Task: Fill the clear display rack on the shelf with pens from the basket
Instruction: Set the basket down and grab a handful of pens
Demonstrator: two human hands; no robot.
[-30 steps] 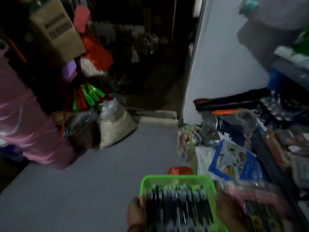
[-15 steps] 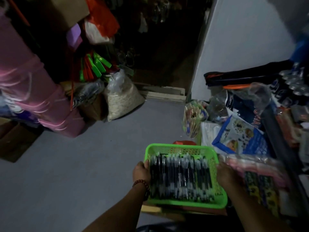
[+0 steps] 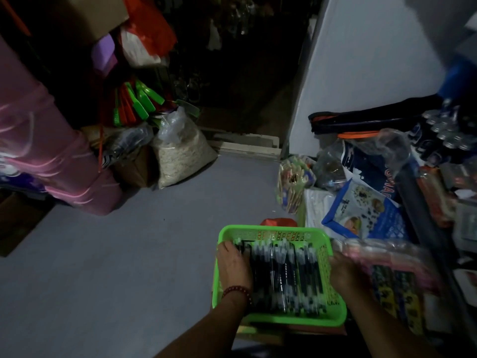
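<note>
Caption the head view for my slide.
Left hand rests on black-and-clear pens in a green perforated plastic basket; right hand at its right rim.

left grip [image 3: 233, 264] | off basket [image 3: 278, 319] rim | now resting on pens [image 3: 284, 275]

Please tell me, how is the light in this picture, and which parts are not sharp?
Head view: dim overall, the far doorway almost black; the green plastic mesh basket and its black pens are lit best and fairly sharp; the right hand and the pink plastic packets beside it are motion-smeared.
</note>
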